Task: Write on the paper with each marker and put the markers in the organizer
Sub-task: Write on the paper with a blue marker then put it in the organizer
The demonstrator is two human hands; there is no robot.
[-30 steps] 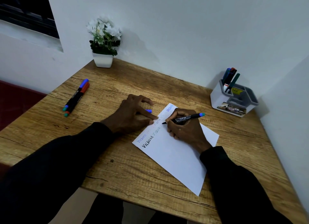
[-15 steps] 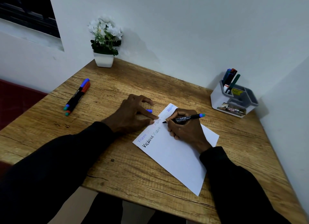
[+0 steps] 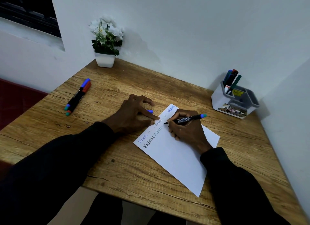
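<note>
A white sheet of paper lies at an angle on the wooden table, with several handwritten words along its upper left edge. My right hand grips a black marker with a blue end, its tip touching the paper by the second line of writing. My left hand rests at the paper's left edge, fingertips pressing the sheet down, and a blue cap sticks out from between its fingers. The grey and white organizer stands at the back right, holding several markers upright.
Three markers lie side by side on the table's left part, showing blue, red and green ends. A white pot of white flowers stands in the back corner. Walls close off the back and right sides.
The marker tip has crept slightly to the right along the line of writing. My left hand has stayed in place on the paper's edge.
</note>
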